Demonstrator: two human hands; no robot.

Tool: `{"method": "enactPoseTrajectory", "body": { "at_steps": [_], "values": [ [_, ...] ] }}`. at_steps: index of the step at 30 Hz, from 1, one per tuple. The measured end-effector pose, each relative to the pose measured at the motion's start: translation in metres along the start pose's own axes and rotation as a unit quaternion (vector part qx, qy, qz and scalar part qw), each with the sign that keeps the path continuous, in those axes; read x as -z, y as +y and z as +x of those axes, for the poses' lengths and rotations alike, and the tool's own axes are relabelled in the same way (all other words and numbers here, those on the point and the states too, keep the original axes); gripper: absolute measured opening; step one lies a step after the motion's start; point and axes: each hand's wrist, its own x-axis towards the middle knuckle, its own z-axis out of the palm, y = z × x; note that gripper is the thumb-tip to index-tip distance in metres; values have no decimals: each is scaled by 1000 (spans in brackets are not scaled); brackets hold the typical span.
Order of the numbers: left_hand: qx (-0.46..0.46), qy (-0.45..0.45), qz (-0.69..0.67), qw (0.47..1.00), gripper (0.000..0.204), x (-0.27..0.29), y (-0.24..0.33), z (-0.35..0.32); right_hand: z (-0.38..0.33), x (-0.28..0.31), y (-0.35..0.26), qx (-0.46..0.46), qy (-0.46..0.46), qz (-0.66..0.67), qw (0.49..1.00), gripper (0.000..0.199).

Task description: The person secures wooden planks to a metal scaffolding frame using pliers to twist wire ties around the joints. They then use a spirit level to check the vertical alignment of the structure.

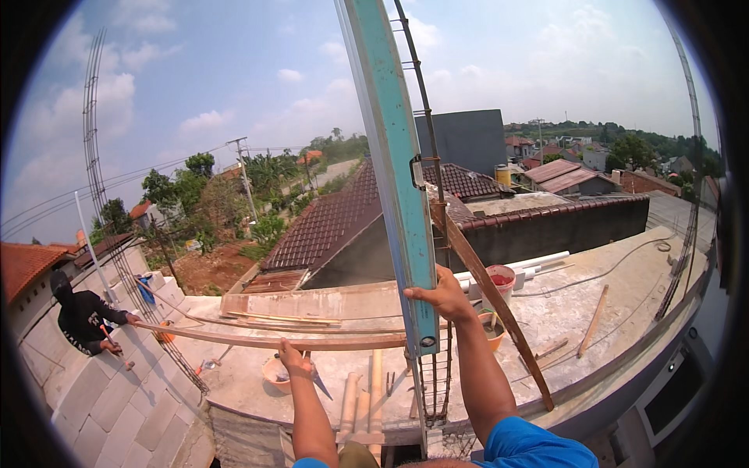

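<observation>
A long turquoise spirit level (388, 140) stands upright in front of me, against a metal-edged upright and a column of steel rebar (422, 78). My right hand (445, 296) grips the level near its lower end, thumb across its face. Lower and to the left, my left hand (295, 359) is closed on a long wooden batten (351, 342), fingers over its edge. The batten runs roughly level from the spirit level's foot toward a co-worker in black (86, 316) at the far left. One of the co-worker's hands is at its far end; the other holds a hammer (111, 337).
A slanted wooden brace (495, 304) leans right of the level. Buckets (499, 282), pipes (550, 260) and loose timber (594, 320) lie on the concrete slab. A block wall (125, 398) rises at left. An orange bowl (276, 376) sits beside my left hand.
</observation>
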Motion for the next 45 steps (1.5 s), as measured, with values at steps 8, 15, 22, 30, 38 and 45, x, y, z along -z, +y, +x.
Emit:
{"method": "enactPoseTrajectory", "body": {
  "at_steps": [8, 15, 22, 30, 38, 45],
  "values": [
    [-16, -18, -14, 1000, 52, 2, 0, 0, 0, -2, -4, 7, 5, -20, 1000, 46],
    [-12, -9, 2, 1000, 52, -3, 0, -8, 1, 1, 0, 4, 5, -21, 1000, 47],
    [-23, -9, -2, 1000, 51, -1, -1, -4, -2, -4, -10, 8, 8, -9, 1000, 47],
    [-14, -15, 12, 1000, 52, -3, -3, -5, -3, -1, -10, 8, 11, -37, 999, 47],
    [-17, -8, 16, 1000, 52, -4, 1, -8, -1, 0, -3, 7, 7, -21, 1000, 50],
    [-25, -6, 5, 1000, 51, -5, 1, -12, -1, -2, -6, 7, 8, -20, 1000, 48]
  ]
}}
